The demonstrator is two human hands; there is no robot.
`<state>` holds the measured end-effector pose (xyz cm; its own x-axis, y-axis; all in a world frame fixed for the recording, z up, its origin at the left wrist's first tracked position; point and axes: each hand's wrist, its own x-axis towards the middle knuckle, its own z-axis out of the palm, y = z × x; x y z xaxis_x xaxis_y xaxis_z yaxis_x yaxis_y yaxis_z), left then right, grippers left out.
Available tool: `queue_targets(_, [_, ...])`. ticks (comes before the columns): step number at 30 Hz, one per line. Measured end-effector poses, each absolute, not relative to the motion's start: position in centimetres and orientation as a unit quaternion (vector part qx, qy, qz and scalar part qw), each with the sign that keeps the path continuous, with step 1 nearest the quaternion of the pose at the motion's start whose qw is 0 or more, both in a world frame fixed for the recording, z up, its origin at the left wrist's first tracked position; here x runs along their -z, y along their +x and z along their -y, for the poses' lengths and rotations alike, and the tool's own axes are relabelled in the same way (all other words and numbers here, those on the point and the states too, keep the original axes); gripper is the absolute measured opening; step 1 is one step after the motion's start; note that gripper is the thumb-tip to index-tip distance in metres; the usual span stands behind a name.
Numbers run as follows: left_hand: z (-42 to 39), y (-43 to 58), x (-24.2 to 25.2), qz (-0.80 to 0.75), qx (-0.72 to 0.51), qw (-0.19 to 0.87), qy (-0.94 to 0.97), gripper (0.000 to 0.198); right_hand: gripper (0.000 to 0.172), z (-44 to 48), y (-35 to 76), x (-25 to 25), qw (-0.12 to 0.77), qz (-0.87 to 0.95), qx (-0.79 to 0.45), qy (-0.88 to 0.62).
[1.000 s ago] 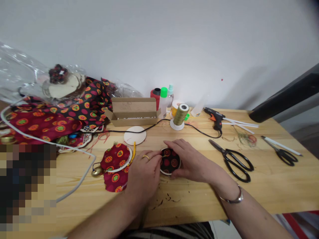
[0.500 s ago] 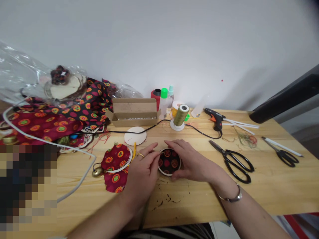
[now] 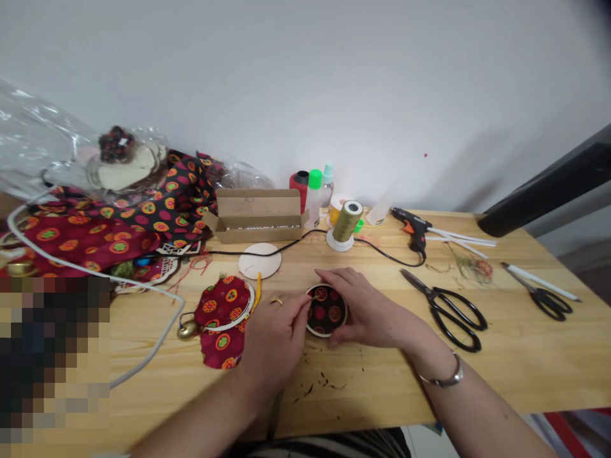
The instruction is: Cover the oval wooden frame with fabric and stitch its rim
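Note:
On the table lies a small round disc covered in black patterned fabric (image 3: 326, 313), with a pale rim. Curved around its far and right edge, my right hand (image 3: 365, 308) has its thumb at the near rim and its fingers at the far side. My left hand (image 3: 279, 327) is closed in a pinch at the disc's left edge; a tiny thin thing shows at the fingertips, too small to name. Left of that hand lie maroon fabric pieces (image 3: 224, 302) on a white-edged round, beside a yellow strip (image 3: 258, 292) and a brass bell (image 3: 187, 329).
Big black-handled scissors (image 3: 446, 308) lie to the right, with smaller scissors (image 3: 548, 302) farther out. Behind are a glue gun (image 3: 414, 228), an olive thread spool (image 3: 348, 222), an open cardboard box (image 3: 258, 216) and a white disc (image 3: 260, 261). A grey cable (image 3: 157, 289) crosses the left side.
My left fingers have drawn together into a pinch at the disc's left edge, where the forefinger was stretched out before. My right hand and the disc have hardly moved.

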<state>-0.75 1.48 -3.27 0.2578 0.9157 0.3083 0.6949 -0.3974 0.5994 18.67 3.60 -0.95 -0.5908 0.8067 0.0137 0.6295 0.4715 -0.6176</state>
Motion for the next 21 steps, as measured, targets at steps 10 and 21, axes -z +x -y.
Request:
queue_targets(10, [-1.5,-0.7,3.4,-0.517,-0.308,0.164,0.782,0.020,0.104,-3.7,19.0,1.2,0.175,0.847,-0.300,-0.402])
queue_targets(21, [-0.8,-0.6,2.7,-0.467,-0.401,0.207,0.760,0.020,0.022,-3.3,17.4,0.3,0.366,0.824,-0.242,-0.359])
